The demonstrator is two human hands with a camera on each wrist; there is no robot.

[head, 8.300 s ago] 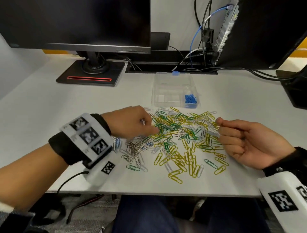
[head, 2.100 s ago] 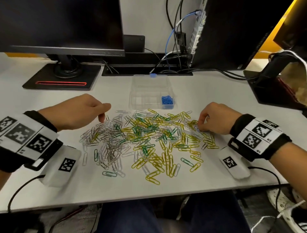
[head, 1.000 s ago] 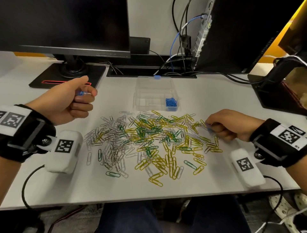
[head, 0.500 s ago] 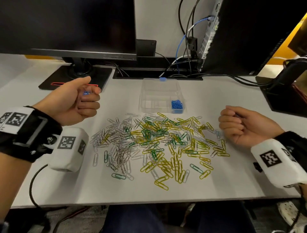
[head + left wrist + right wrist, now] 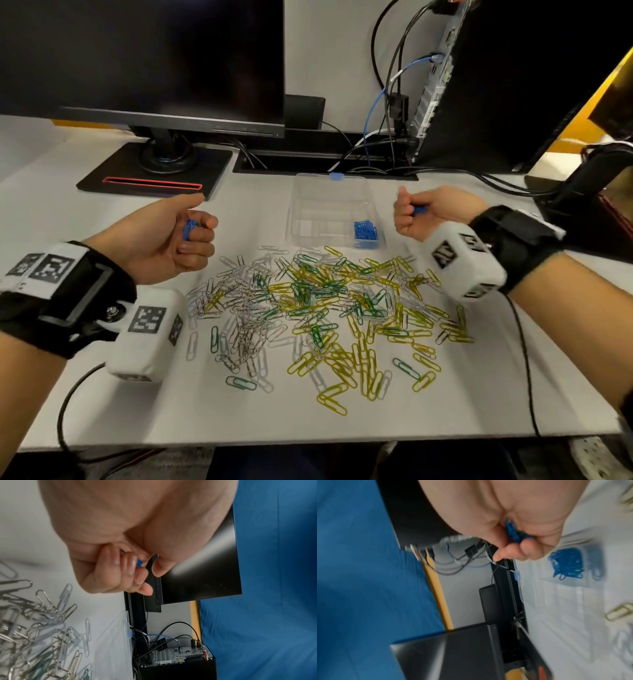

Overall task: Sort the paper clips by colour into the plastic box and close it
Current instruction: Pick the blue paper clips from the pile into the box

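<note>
A clear plastic box point(image 5: 329, 192) stands open at the back of the white desk, with blue paper clips point(image 5: 365, 230) in its front right compartment. A spread pile of yellow, green, silver and white clips point(image 5: 318, 308) lies in front of it. My left hand point(image 5: 186, 236) is raised left of the box, palm up, fingers curled round a few blue clips point(image 5: 189, 229) point(image 5: 139, 563). My right hand point(image 5: 411, 214) hovers just right of the box, curled round blue clips point(image 5: 419, 210) point(image 5: 513, 532).
A monitor on a black stand point(image 5: 154, 171) stands at the back left. A computer case point(image 5: 479, 85) with cables point(image 5: 387, 144) is at the back right. A black object point(image 5: 589, 192) sits at the far right. The desk's front edge point(image 5: 308, 442) is near me.
My right hand lifted off the pile with blue clips and moved back toward the box. My left hand stays raised with its blue clips.
</note>
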